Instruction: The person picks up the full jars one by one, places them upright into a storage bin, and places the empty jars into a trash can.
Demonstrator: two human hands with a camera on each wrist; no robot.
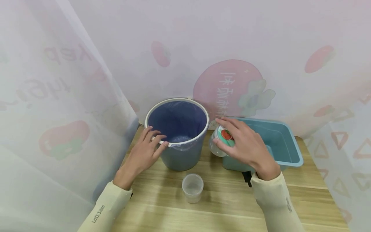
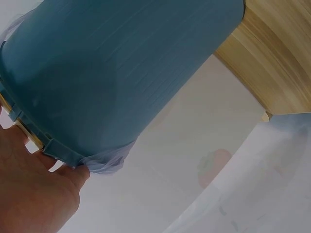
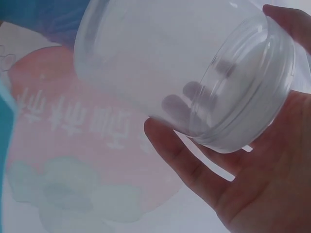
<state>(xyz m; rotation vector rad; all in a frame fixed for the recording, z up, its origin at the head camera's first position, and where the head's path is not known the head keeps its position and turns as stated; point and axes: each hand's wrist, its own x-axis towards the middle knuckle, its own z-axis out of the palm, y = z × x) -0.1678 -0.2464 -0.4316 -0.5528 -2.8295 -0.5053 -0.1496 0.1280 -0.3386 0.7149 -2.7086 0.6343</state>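
My left hand (image 1: 150,145) holds the near left rim of a blue bin (image 1: 181,158) lined with a thin bag; fingers lie over the white rim ring and the thumb presses from outside. In the left wrist view the bin's wall (image 2: 112,73) fills the frame, with the left hand (image 2: 34,194) at its rim. My right hand (image 1: 232,141) grips a clear plastic jar (image 1: 216,147) by its lid end, which bears a red and green label, tilted just right of the bin. The right wrist view shows the jar (image 3: 160,63) see-through, fingers of the right hand (image 3: 262,179) curled round its threaded end.
A small clear plastic cup (image 1: 192,187) stands on the wooden table (image 1: 232,203) in front of the bin. A teal rectangular basin (image 1: 287,145) sits at the right, behind my right hand. Printed white curtains close off the left and back.
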